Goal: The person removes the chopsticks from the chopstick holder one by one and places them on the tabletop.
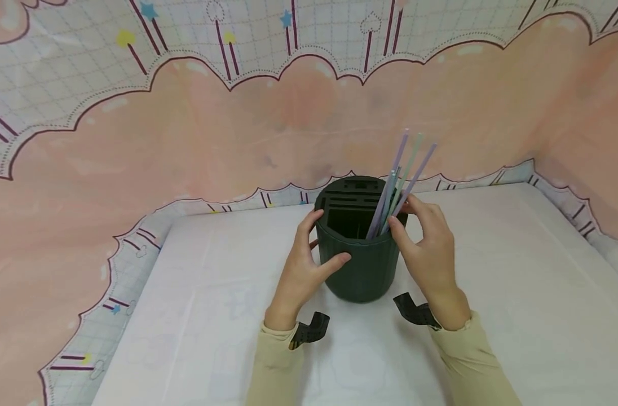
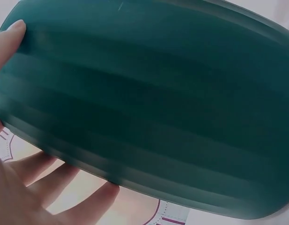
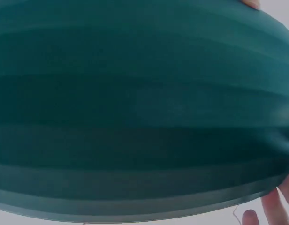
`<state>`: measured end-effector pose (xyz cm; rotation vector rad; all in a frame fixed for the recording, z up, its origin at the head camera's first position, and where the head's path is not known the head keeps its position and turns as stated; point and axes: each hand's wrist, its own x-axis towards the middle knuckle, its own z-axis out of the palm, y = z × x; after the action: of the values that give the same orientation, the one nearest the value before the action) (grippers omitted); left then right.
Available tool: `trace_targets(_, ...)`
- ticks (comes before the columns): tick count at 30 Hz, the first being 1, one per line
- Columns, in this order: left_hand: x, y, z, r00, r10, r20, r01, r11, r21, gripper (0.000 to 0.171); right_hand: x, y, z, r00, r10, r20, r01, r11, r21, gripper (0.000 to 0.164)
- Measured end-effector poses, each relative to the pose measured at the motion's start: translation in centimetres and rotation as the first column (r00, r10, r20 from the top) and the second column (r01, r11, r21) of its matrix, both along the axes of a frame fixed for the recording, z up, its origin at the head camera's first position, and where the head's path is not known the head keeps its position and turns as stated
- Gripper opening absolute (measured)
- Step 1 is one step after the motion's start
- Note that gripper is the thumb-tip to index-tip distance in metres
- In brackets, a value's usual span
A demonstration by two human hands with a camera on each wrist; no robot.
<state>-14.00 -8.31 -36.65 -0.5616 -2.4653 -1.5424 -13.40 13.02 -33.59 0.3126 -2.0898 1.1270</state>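
Observation:
A dark green pen holder (image 1: pixel 362 270) with ribbed sides and a slotted top stands upright at the middle of the white table. Thin purple, green and blue straws (image 1: pixel 409 163) lean to the right out of its front compartment. My left hand (image 1: pixel 305 270) grips its left side, thumb on the front wall and fingers at the rim and behind. On the right side, my right hand (image 1: pixel 431 248) holds the rim between thumb and fingers, close beside the straws. The holder's green wall (image 2: pixel 149 103) fills most of both wrist views.
The white tabletop (image 1: pixel 207 316) spreads around the holder. Behind it hangs a peach cloth (image 1: pixel 268 146) with cloud outlines, which also borders the table's left and right edges. A black strap (image 1: pixel 311 330) sticks out at my left wrist, another black strap (image 1: pixel 413 310) at my right.

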Motion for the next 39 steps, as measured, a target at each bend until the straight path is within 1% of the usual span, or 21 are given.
trace_targets(2, -0.1, 0.0, -0.1, 1.0, -0.002, -0.012, 0.002, 1.0, 0.001, 0.082, 0.0, 0.0, 0.1, 1.0, -0.01, -0.015, 0.01, 1.0, 0.014, 0.034)
trace_targets(4, -0.2, 0.1, -0.2, 1.0, -0.007, -0.021, 0.007, 1.0, -0.008, 0.082, 0.0, 0.2, 0.2, 0.999, -0.015, -0.03, 0.015, 1.0, 0.014, 0.028)
trace_targets(7, -0.3, 0.2, -0.3, 0.999, -0.017, -0.039, 0.016, 0.999, -0.03, 0.082, 0.1, 0.4, 0.4, 0.999, -0.019, -0.043, 0.019, 1.0, -0.001, 0.023)
trace_targets(11, -0.4, 0.3, -0.2, 0.998, -0.023, -0.058, 0.02, 0.999, -0.05, 0.083, 0.2, 0.4, 0.7, 0.999, -0.017, -0.042, 0.015, 0.999, -0.039, 0.02)
trace_targets(15, -0.4, 0.3, -0.1, 0.998, -0.014, -0.066, 0.012, 0.999, -0.043, 0.083, 0.2, 0.2, 0.8, 1.0, 0.007, -0.023, -0.009, 0.996, -0.091, 0.024)
trace_targets(18, -0.5, 0.4, -0.2, 0.998, -0.013, -0.064, 0.011, 1.0, -0.029, 0.083, 0.4, 0.1, 0.9, 0.999, 0.048, 0.003, -0.047, 0.993, -0.108, 0.033)
trace_targets(21, -0.5, 0.6, -0.3, 0.998, -0.016, -0.055, 0.015, 1.0, -0.014, 0.082, 0.8, -0.2, 1.3, 0.994, 0.108, 0.016, -0.105, 0.986, -0.129, 0.042)
trace_targets(24, -0.5, 0.7, -0.4, 0.999, -0.017, -0.05, 0.017, 1.0, -0.002, 0.082, 1.3, -0.5, 2.2, 0.983, 0.181, -0.018, -0.181, 0.965, -0.187, 0.045)
trace_targets(27, -0.5, 0.7, -0.3, 0.998, -0.014, -0.061, 0.015, 1.0, 0.009, 0.082, 1.6, -0.8, 3.1, 0.968, 0.233, -0.089, -0.248, 0.935, -0.254, 0.043)
trace_targets(30, -0.5, 0.7, -0.3, 0.998, -0.008, -0.062, 0.008, 1.0, 0.014, 0.081, 1.7, -1.0, 3.6, 0.962, 0.236, -0.139, -0.269, 0.909, -0.319, 0.04)
trace_targets(32, -0.5, 0.6, -0.3, 0.998, -0.006, -0.057, 0.006, 1.0, 0.009, 0.081, 1.7, -0.9, 3.6, 0.955, 0.24, -0.173, -0.291, 0.873, -0.392, 0.039)
trace_targets(33, -0.5, 0.5, -0.3, 0.999, -0.003, -0.054, 0.003, 1.0, 0.005, 0.081, 1.8, -0.9, 3.6, 0.949, 0.25, -0.193, -0.311, 0.846, -0.433, 0.039)
trace_targets(35, -0.4, 0.3, -0.4, 0.999, 0.005, -0.053, -0.006, 1.0, -0.009, 0.081, 1.7, -0.8, 3.6, 0.931, 0.272, -0.243, -0.361, 0.781, -0.509, 0.039)
trace_targets(37, -0.3, 0.0, -0.5, 0.998, 0.013, -0.057, -0.014, 1.0, -0.021, 0.081, 1.6, -0.6, 3.4, 0.91, 0.29, -0.297, -0.413, 0.705, -0.576, 0.04)
trace_targets(39, -0.3, -0.1, -0.5, 0.998, 0.02, -0.064, -0.022, 0.999, -0.033, 0.081, 1.4, -0.3, 3.2, 0.903, 0.277, -0.327, -0.426, 0.662, -0.617, 0.04)
